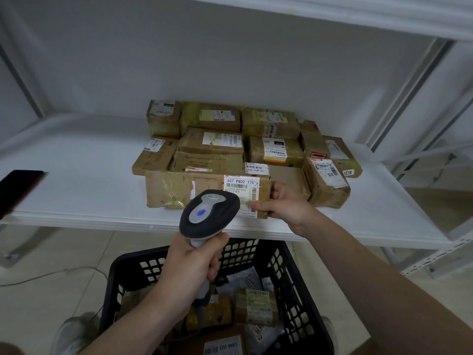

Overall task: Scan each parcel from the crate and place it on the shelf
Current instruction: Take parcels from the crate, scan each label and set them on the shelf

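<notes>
Left hand [189, 265] wraps the handle of a grey-and-black scanner [210, 213], with the head aimed toward the shelf and the blue light on top lit. Right hand [286, 204] grips the right end of a long brown parcel [184, 189], thumb on its white label [242, 187], fingers behind. The hands are apart, each clamped on its own thing. The parcel is on the white shelf [76, 180] near the front edge, just ahead of a tight cluster of other boxes [212, 144]. The scanner head overlaps the label's lower left corner; cannot tell if they touch. A black crate [289, 267] sits on the floor below the shelf edge with more packages [256, 306] inside. A dark flat object [18, 190] lies at the shelf's left end.
</notes>
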`<state>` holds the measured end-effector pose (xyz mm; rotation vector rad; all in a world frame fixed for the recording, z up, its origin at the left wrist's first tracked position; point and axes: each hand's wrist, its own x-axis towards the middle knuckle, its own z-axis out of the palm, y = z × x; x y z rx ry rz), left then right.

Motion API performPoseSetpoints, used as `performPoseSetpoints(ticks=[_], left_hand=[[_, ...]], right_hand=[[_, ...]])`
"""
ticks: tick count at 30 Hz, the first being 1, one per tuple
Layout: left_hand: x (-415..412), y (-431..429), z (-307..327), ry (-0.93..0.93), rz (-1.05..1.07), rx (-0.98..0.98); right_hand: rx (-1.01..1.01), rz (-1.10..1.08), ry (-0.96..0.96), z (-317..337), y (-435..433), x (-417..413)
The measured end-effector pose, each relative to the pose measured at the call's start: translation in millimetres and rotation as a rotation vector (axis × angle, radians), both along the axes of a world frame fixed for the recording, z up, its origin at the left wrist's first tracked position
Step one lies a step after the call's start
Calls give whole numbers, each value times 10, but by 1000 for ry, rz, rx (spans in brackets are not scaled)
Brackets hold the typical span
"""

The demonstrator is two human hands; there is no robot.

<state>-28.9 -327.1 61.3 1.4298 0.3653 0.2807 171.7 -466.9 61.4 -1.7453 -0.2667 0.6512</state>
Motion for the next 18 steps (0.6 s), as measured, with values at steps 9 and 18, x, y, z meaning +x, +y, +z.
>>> performPoseSetpoints(ticks=[9, 18], left_hand=[[3, -9, 2, 11, 3, -21], [67, -23, -53, 36, 1, -42]], right_hand=[[7, -11, 7, -14, 12, 4], [-34, -160, 334, -22, -319, 204]])
